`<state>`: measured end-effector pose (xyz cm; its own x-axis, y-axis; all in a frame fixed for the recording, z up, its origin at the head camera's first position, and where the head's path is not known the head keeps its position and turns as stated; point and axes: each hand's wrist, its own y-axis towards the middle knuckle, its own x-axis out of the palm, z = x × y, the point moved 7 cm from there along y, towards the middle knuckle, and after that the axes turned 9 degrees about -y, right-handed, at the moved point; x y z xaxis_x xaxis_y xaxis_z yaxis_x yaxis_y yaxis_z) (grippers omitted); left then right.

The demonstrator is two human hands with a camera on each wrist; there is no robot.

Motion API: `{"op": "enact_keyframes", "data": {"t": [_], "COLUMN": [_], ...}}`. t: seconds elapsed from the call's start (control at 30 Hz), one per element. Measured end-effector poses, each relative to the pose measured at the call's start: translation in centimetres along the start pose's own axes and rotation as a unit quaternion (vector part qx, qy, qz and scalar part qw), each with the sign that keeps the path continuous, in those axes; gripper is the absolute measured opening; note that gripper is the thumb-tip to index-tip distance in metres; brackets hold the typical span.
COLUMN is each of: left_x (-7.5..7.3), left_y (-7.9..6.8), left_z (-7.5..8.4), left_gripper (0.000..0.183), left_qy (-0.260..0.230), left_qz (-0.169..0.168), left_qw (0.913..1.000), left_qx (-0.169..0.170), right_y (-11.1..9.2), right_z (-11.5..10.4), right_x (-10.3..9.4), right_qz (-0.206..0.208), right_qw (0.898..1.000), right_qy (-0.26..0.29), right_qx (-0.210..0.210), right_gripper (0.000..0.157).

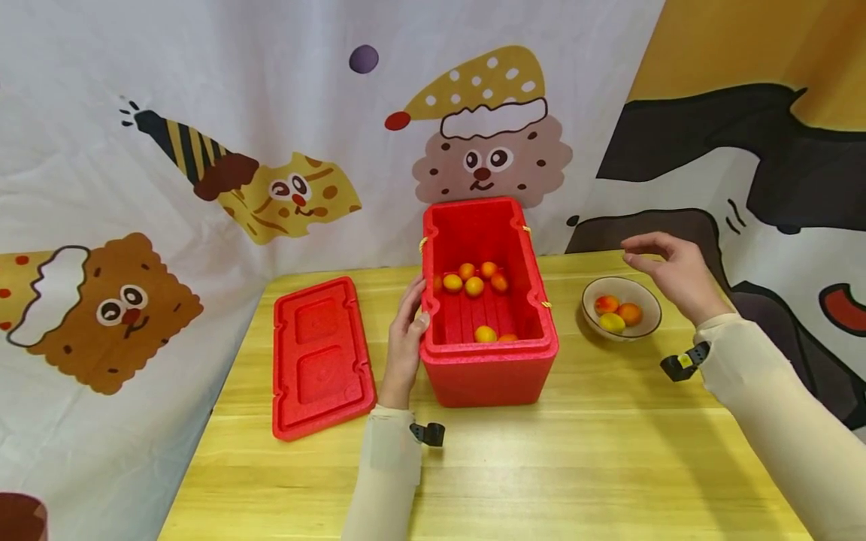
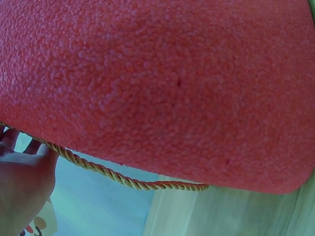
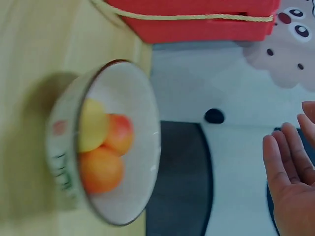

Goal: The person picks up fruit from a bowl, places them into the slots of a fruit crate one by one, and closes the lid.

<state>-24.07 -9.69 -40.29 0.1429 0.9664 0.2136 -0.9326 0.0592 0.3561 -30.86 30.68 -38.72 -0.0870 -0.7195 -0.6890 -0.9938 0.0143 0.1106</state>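
A red foam box (image 1: 490, 376) stands without its lid on the table, and several small orange and yellow fruits (image 1: 474, 287) lie inside it. My left hand (image 1: 404, 338) rests against the box's left side, its thumb at the rim and its fingers along the outer wall. In the left wrist view, those fingers lie by a twisted gold rope handle (image 2: 113, 173). On the right, my right hand (image 1: 683, 274) hangs in the air with nothing in it, above and beside a white bowl (image 1: 652, 308). The bowl holds a yellow fruit (image 3: 92, 125), an orange one (image 3: 102, 169) and a red-orange one (image 3: 120, 132).
The red lid (image 1: 323, 361) lies flat on the table, left of my left hand. Behind the wooden table (image 1: 507, 466) hangs a white cloth (image 1: 304, 60) printed with cartoon snacks. Part of a dark red round object (image 1: 23, 518) shows at the lower left corner.
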Motion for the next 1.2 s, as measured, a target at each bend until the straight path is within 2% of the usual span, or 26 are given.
{"op": "enact_keyframes", "data": {"t": [0.23,0.5,0.57,0.73,0.8,1.0,1.2], "left_x": [0.0,0.0,-0.3,-1.2,-1.3,-1.4,-1.3], "left_y": [0.0,-0.2,-0.1,0.3,0.3,0.4,0.3], "left_z": [0.0,-0.1,-0.8,-2.8,-3.1,-3.4,-3.4], "left_gripper": [0.054,0.053,0.053,0.053,0.054,0.055,0.055], "left_qy": [-0.002,-0.003,-0.008,-0.013,-0.008,-0.006,-0.017], "left_qz": [0.002,-0.002,-0.006,-0.002,0.000,0.004,0.002], "left_qw": [1.0000,1.0000,0.9999,0.9998,0.9998,0.9999,0.9998], "left_qx": [-0.003,0.008,0.011,0.014,0.017,0.011,0.010], "right_y": [-0.7,-1.0,-1.1,-1.2,-1.2,-1.3,-1.1], "right_z": [2.7,5.5,6.0,6.8,7.2,7.9,7.8], "right_x": [0.5,2.9,3.3,3.7,3.8,4.6,5.7], "right_qz": [0.011,-0.055,-0.061,-0.067,-0.072,-0.100,-0.122], "right_qw": [1.000,0.998,0.997,0.997,0.997,0.993,0.987], "right_qy": [0.000,-0.034,-0.038,-0.035,-0.040,-0.069,-0.100], "right_qx": [-0.010,0.002,0.008,0.009,0.008,0.001,-0.032], "right_gripper": [0.040,0.043,0.043,0.042,0.041,0.039,0.035]}}
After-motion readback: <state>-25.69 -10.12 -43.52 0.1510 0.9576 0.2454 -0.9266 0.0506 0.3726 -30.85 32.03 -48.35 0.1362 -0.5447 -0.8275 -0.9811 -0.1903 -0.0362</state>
